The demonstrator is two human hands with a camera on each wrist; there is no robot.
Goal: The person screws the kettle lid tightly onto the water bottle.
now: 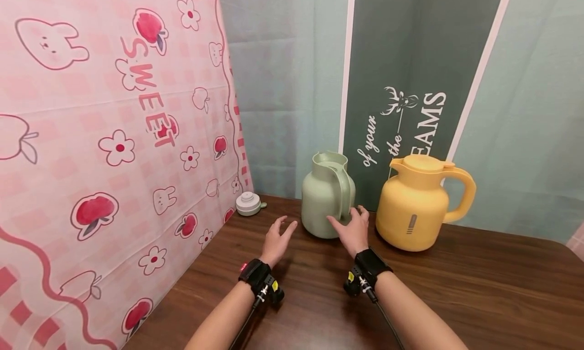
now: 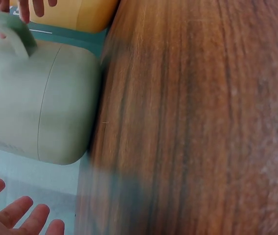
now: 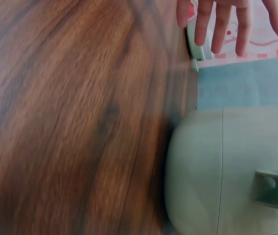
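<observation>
A pale green jug (image 1: pixel 316 203) stands upright on the table, its handle (image 1: pixel 345 190) facing me. My left hand (image 1: pixel 277 241) is left of the jug in the head view, fingers spread and apart from it. At the handle's lower end is my right hand (image 1: pixel 355 232), thumb and fingers parted, with nothing held between them. The left wrist view shows the right fingers (image 2: pixel 22 7) beside the handle and my left hand (image 2: pixel 16 215) clear of the jug's side. In the right wrist view, the left hand (image 3: pixel 224 19) hangs beyond the green jug (image 3: pixel 197 171).
A yellow jug (image 1: pixel 410 208) with its lid on stands to the right. At the back left sits a white and green stopper (image 1: pixel 248 204). Behind the wooden table (image 1: pixel 315 299) hangs a green cloth (image 1: pixel 274 112); a pink printed cloth (image 1: pixel 114 188) borders the left.
</observation>
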